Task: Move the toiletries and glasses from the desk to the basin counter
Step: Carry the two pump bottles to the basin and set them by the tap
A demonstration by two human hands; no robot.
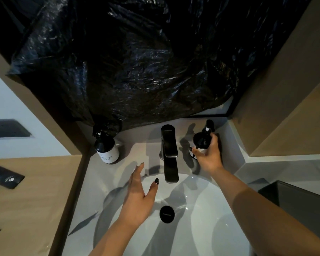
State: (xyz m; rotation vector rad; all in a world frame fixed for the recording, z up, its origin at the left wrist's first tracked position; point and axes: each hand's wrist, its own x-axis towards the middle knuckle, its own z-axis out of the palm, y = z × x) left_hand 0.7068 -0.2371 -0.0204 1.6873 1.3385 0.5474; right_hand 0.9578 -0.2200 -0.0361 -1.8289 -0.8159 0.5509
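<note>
The right hand (208, 156) holds a dark pump bottle (203, 139) at about 1 o'clock from the sink (192, 228), just to the right of the black tap (168, 152). Its fingers (213, 140) are curled around the bottle's body, clamped on it. The bottle is at the back of the desk (92, 174) by the basin, close to the wall corner. I cannot tell if its bottom is flat on the desk yet.

The left hand (139, 196) hovers over the sink at about 10 o'clock from the drain (167, 213). Its fingers are straight and apart, and it holds nothing.

A second pump bottle (106, 146) with a white label stands at 11 o'clock, at the left back corner, under the edge of a black plastic sheet (127, 61).

What could go wrong? If the right hand lets go before the bottle stands flat, the bottle may tip, because it is tall and thin. It could roll into the sink or bump the tap. The pump top could also get pressed and squirt soap. The left hand is near the tap, so a quick move could knock it. No glasses show here, so I think more things are left to bring over.
</note>
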